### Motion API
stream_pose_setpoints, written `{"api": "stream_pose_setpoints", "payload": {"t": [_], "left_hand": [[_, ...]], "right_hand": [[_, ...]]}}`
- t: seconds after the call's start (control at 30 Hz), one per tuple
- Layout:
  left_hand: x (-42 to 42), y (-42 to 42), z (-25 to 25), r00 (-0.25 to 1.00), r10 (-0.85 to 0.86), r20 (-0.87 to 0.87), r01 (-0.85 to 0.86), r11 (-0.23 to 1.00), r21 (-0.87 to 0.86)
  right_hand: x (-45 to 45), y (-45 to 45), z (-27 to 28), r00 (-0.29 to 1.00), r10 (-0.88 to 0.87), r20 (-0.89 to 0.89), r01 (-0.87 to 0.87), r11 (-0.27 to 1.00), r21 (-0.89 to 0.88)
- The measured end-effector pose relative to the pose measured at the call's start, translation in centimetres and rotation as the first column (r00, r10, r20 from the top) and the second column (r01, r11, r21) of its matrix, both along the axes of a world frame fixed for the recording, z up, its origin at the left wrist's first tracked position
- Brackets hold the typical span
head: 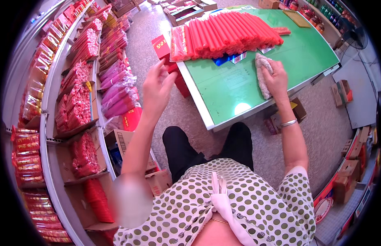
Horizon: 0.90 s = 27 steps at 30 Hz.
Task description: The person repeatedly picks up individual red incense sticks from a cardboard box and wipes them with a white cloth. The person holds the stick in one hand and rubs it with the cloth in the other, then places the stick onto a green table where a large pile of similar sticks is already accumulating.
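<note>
My right hand (276, 78) grips a bunched light-coloured cloth (260, 75) that rests on the green tabletop (221, 101), near its front edge. Off the table's left side, my left hand (158, 87) is raised with its fingers apart and slightly blurred, holding nothing. A broad pile of red candles (230, 33) lies across the far part of the table. At its left end is a clear-wrapped pack of red candles (178, 43). Blue packets (222, 60) stick out from beneath the pile.
Shelves of packaged red candles (75, 107) run along my left. Red boxes (161, 46) stand beside the table's left edge. A yellow tray (296, 18) lies at the far right corner, near a black fan (352, 33). Cardboard boxes (298, 110) sit under the table.
</note>
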<state>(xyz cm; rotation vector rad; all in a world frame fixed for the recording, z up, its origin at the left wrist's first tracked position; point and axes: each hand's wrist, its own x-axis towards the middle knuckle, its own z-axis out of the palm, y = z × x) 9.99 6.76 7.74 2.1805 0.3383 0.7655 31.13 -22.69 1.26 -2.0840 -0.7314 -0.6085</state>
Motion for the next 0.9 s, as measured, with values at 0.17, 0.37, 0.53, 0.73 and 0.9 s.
{"api": "stream_pose_setpoints", "payload": {"t": [0.17, 0.37, 0.53, 0.73, 0.9], "left_hand": [[9.8, -0.7, -0.7, 0.995, 0.042, -0.087, 0.016, 0.817, 0.576], [13.4, -0.9, -2.0, 0.974, 0.174, -0.142, -0.025, 0.714, 0.700], [13.3, -0.5, -2.2, 0.994, 0.091, -0.052, -0.030, 0.725, 0.688], [12.4, -0.5, -2.1, 0.992, 0.122, 0.019, -0.107, 0.770, 0.629], [6.8, 0.2, -0.5, 0.977, 0.183, 0.109, -0.183, 0.983, -0.006]], "right_hand": [[-0.1, 0.3, 0.2, 1.000, 0.006, 0.004, -0.006, 1.000, -0.021], [-0.3, 0.2, 0.3, 0.999, -0.002, -0.032, 0.003, 1.000, 0.018], [-0.2, 0.2, 0.3, 0.999, 0.004, -0.045, -0.003, 1.000, 0.021], [-0.2, 0.4, 0.5, 1.000, 0.028, -0.011, -0.027, 0.999, 0.028], [-0.3, 0.3, 0.4, 0.999, 0.017, -0.036, -0.016, 1.000, 0.018]]}}
